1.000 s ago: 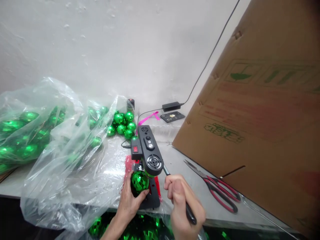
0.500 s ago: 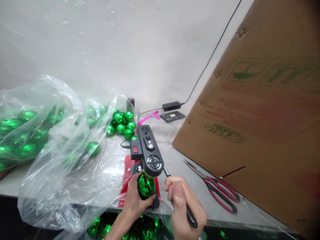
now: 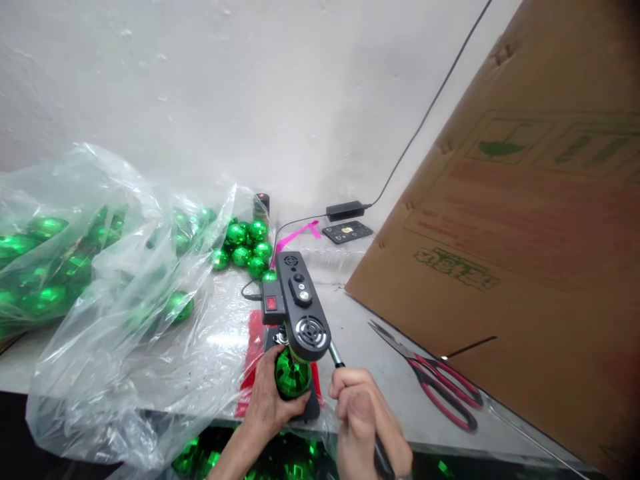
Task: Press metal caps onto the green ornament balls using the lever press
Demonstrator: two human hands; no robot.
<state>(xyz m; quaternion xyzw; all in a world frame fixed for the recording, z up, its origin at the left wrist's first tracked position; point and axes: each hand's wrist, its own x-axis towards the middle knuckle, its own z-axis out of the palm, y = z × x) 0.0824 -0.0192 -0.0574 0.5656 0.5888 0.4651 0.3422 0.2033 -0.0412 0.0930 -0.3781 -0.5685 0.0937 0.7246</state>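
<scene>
My left hand [image 3: 267,397] is wrapped round a shiny green mirrored ball [image 3: 293,375], with the thumb at its lower right. The ball sits under the front end of a black bench machine [image 3: 303,303] with round vents and a side box with a red switch [image 3: 271,303]. My right hand [image 3: 367,413] is closed on the black-gripped lever [image 3: 383,457], whose metal rod [image 3: 336,353] runs up to the machine's right side. Red sheet [image 3: 249,377] lies beneath the machine. Where the ball meets the machine is hidden.
Smaller green balls [image 3: 242,255] cluster behind, left of the machine. Clear plastic bags [image 3: 115,320] of balls cover the left. Red-handled scissors [image 3: 440,383] and a large cardboard box [image 3: 500,220] stand right. A phone [image 3: 347,232] and black adapter [image 3: 346,211] lie at the back.
My right hand and the lever have dropped slightly. My left hand keeps the ball at nearly the same place under the machine. The view has shifted a little.
</scene>
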